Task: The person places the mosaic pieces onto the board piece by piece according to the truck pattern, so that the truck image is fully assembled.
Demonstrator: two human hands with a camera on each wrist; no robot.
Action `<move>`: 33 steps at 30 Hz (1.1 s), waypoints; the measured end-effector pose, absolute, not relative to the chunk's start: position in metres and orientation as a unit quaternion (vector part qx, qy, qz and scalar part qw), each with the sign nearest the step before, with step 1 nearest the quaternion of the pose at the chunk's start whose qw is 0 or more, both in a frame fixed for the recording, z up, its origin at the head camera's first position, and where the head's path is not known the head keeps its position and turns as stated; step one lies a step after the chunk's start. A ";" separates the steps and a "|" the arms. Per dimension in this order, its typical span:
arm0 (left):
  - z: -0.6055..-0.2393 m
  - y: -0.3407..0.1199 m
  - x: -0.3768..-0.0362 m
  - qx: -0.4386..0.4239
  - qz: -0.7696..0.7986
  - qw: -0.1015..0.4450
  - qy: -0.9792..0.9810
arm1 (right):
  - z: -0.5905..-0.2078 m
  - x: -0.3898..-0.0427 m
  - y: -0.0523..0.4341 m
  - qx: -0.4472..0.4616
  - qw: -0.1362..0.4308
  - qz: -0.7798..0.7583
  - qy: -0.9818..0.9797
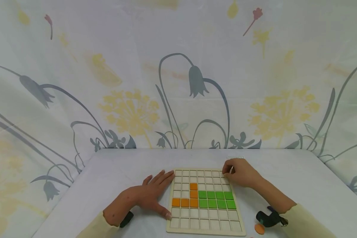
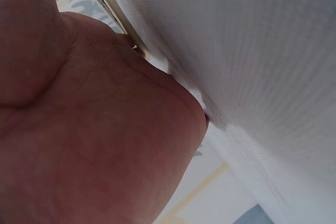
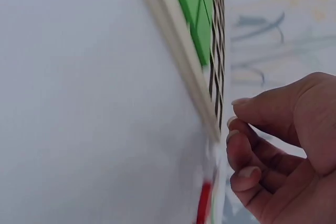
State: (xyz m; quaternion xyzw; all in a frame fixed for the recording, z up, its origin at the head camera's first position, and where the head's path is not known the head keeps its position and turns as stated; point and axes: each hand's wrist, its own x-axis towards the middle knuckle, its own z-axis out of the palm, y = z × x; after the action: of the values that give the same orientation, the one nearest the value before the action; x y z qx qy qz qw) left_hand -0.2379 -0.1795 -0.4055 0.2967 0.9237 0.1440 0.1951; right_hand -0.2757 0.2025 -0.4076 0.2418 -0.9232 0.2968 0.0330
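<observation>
Head view: one board [image 1: 206,201], long axis running away from the person, carries five orange tiles [image 1: 189,199] and eight green tiles [image 1: 216,199]; left hand [image 1: 150,195] flat, fingers straight against its edge; right hand [image 1: 239,172] curled, pinching something small and unclear at its far corner

Pale yellow sleeves [image 1: 303,219] end at the forearms; black wrist-mounted cameras [image 1: 269,218]; bare hands.

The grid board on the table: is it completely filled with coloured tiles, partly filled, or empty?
Partly filled. The grid board holds orange tiles and green tiles in its middle rows; the other cells show bare.
</observation>
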 end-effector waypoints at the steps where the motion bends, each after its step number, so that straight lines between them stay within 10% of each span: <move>1: -0.405 -0.180 -0.238 0.297 0.144 0.195 0.923 | -0.407 -0.276 0.211 0.237 0.036 0.294 -0.925; 33: -0.406 -0.180 -0.238 0.302 0.156 0.191 0.921 | -0.411 -0.284 0.268 0.217 -0.030 0.287 -0.933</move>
State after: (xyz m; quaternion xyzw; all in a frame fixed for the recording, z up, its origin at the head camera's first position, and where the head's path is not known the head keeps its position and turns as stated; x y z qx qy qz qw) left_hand -0.2381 -0.1804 -0.4060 0.3015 0.9210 0.1555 0.1915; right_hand -0.2840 0.2682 -0.4107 0.2170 -0.9325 0.2870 -0.0299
